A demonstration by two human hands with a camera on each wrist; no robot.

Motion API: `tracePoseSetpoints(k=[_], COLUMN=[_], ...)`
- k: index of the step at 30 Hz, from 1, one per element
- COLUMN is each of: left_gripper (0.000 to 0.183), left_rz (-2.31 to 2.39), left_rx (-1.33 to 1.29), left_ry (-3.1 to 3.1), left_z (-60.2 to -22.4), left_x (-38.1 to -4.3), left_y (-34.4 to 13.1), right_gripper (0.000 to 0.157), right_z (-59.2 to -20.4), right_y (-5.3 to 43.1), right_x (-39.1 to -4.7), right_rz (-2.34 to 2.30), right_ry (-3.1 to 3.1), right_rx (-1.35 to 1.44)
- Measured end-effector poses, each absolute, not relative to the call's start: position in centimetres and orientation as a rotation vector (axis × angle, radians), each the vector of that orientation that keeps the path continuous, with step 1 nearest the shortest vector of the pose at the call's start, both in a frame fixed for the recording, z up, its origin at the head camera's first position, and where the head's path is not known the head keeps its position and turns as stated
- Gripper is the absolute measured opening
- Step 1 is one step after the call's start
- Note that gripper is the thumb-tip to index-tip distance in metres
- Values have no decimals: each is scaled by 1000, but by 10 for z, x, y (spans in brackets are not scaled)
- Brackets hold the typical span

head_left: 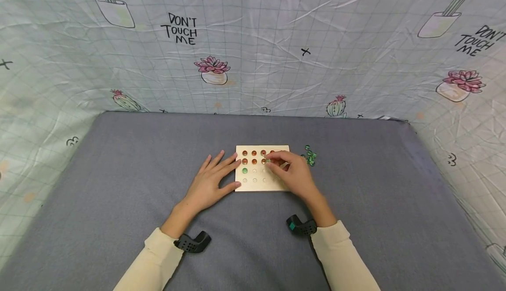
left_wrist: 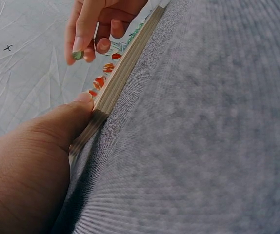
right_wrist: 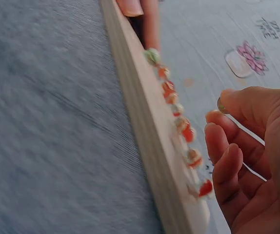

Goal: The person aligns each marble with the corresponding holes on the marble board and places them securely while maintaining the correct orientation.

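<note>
A pale wooden board (head_left: 253, 187) with rows of round hollows lies flat on the grey cloth. Orange-red glass marbles (head_left: 254, 153) sit in its two far rows; part of these rows is hidden behind my right hand. One green marble (head_left: 244, 171) rests at the left of the third row. My left hand (head_left: 205, 185) touches the board's left edge, fingers spread and straight, thumb (left_wrist: 76, 112) at the near corner. Above the board, my right hand (head_left: 295, 174) pinches another green marble (left_wrist: 77, 55) between thumb and forefinger.
Several loose green marbles (head_left: 311, 157) lie on the cloth just right of the board. Grey cloth (head_left: 158, 150) covers the table. A patterned curtain (head_left: 261, 40) rises behind the table's far edge and along both sides.
</note>
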State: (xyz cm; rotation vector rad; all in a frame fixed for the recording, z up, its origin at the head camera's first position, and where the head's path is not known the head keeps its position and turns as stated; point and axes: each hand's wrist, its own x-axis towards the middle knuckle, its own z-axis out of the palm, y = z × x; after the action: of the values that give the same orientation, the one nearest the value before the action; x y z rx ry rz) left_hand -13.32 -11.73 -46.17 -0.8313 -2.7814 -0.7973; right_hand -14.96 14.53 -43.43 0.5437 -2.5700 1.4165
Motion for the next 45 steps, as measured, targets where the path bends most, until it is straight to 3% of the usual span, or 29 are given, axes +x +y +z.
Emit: tracePoseSetpoints(k=[45], left_gripper=[60], left_rz=[-805], left_rx=[-840], left_ry=[-2763], left_z=[-464], left_x=[-134], left_y=[-118], right_gripper=[14], right_z=[-454], right_y=[115], right_x=[-144], right_rz=[1187], right_ry=[-2579], right_rx=[665])
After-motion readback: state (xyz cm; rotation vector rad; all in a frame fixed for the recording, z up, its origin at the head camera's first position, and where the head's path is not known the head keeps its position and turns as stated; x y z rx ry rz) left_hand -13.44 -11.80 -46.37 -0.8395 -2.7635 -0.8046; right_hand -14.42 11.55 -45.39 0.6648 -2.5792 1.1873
